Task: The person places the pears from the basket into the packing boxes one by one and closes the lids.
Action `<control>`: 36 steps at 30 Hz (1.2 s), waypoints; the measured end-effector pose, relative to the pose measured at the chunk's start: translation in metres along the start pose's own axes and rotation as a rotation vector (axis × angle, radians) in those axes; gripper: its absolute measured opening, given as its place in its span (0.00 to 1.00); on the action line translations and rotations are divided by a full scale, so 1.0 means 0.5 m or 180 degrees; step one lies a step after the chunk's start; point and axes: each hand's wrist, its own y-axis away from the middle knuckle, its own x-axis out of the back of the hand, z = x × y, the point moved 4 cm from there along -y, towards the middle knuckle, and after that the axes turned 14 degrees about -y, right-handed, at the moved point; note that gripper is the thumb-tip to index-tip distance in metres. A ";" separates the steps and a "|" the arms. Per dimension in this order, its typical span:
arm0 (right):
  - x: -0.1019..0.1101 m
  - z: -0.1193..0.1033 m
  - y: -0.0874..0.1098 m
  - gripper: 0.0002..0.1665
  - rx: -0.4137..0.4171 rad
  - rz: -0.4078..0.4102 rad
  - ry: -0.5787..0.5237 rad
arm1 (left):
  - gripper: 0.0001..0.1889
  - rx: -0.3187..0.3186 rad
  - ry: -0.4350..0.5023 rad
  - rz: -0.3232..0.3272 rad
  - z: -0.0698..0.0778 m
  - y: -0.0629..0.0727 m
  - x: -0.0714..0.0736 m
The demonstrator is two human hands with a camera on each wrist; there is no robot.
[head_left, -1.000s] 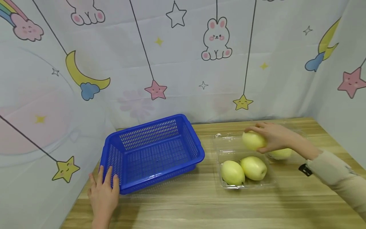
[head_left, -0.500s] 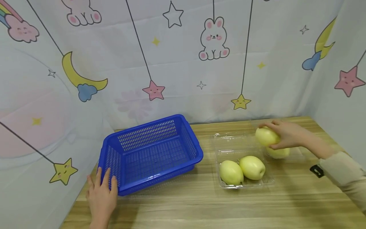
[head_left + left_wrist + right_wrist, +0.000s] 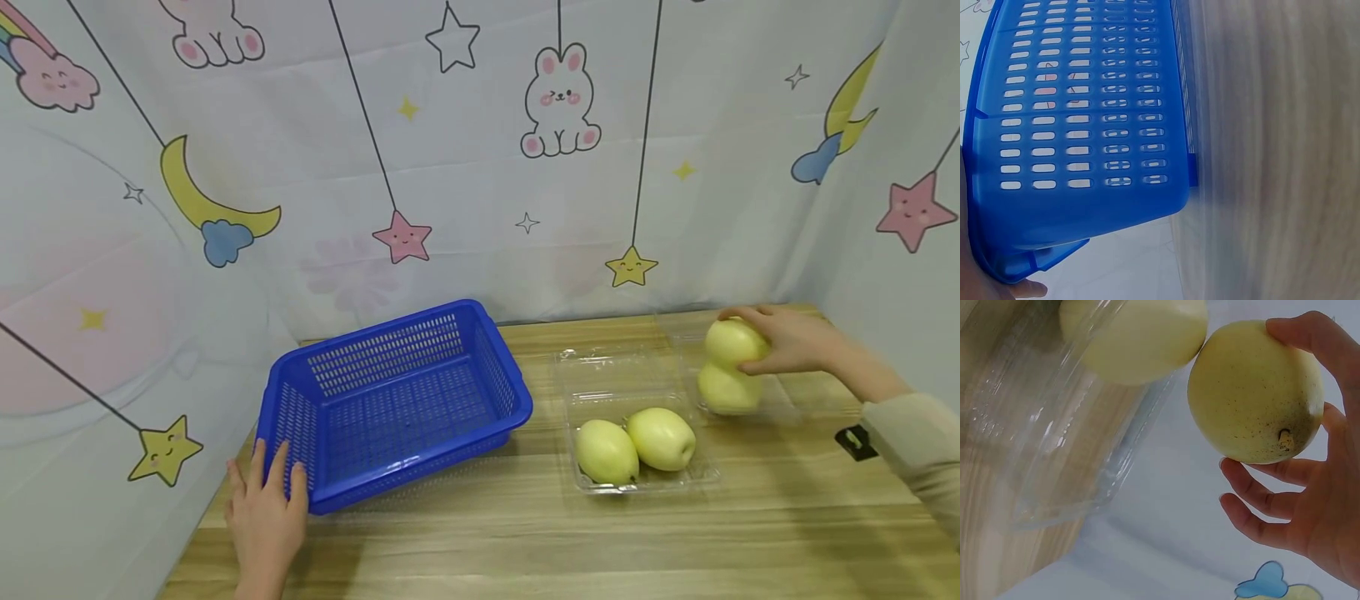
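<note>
My right hand (image 3: pixel 798 340) holds a pale yellow melon (image 3: pixel 1254 394) between thumb and fingers. In the head view it overlaps the top of a second melon (image 3: pixel 727 389), and the right wrist view shows the two meeting edge to edge. Below them is the clear plastic lid side of a clamshell box (image 3: pixel 573 375). Two more melons, one at the left (image 3: pixel 606 452) and one beside it (image 3: pixel 662 439), lie in the box's front tray. My left hand (image 3: pixel 266 521) rests with spread fingers on the near left corner of a blue plastic basket (image 3: pixel 408 408), which has nothing in it.
The basket and box stand on a wood-grain table (image 3: pixel 510 533). A white cloth printed with stars and rabbits (image 3: pixel 480 167) hangs behind and along both sides. A small black tag (image 3: pixel 855 442) shows by the right sleeve (image 3: pixel 918 446).
My right hand has carried the melon rightward, from over the clear tray to above the second melon. My left hand and the basket stay put; the view shifts slightly.
</note>
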 end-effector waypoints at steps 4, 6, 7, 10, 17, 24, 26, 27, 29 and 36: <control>0.005 0.019 0.007 0.41 -0.0013 0.0065 -0.0011 | 0.23 0.0000 -0.0008 -0.0013 0.000 0.000 0.000; 0.005 0.029 0.010 0.41 -0.0017 0.0078 -0.0031 | 0.24 0.0002 -0.0010 -0.0020 0.000 0.000 0.000; 0.004 0.033 0.012 0.41 -0.0030 0.0075 -0.0052 | 0.24 0.0003 -0.0008 -0.0016 0.000 0.000 0.000; 0.002 0.048 0.016 0.42 -0.0083 0.0052 -0.0112 | 0.23 0.0003 0.0009 0.0009 0.000 0.001 0.001; -0.006 0.074 0.026 0.41 -0.0297 -0.0092 -0.0114 | 0.23 -0.0011 0.0032 0.0109 0.003 0.000 0.004; -0.017 0.089 0.035 0.41 -0.0417 -0.0217 -0.0108 | 0.23 -0.0008 0.0064 0.0138 0.003 0.000 0.005; -0.021 0.095 0.037 0.42 -0.0425 -0.0239 -0.0098 | 0.23 -0.0007 0.0068 0.0144 0.004 0.000 0.005; -0.024 0.097 0.039 0.42 -0.0414 -0.0246 -0.0094 | 0.23 -0.0008 0.0070 0.0146 0.004 0.000 0.005; -0.030 0.101 0.042 0.42 -0.0433 -0.0259 -0.0093 | 0.23 -0.0007 0.0068 0.0152 0.004 0.000 0.005; -0.050 0.114 0.050 0.42 -0.0392 -0.0194 0.0017 | 0.23 0.0005 0.0086 0.0175 0.003 0.001 0.003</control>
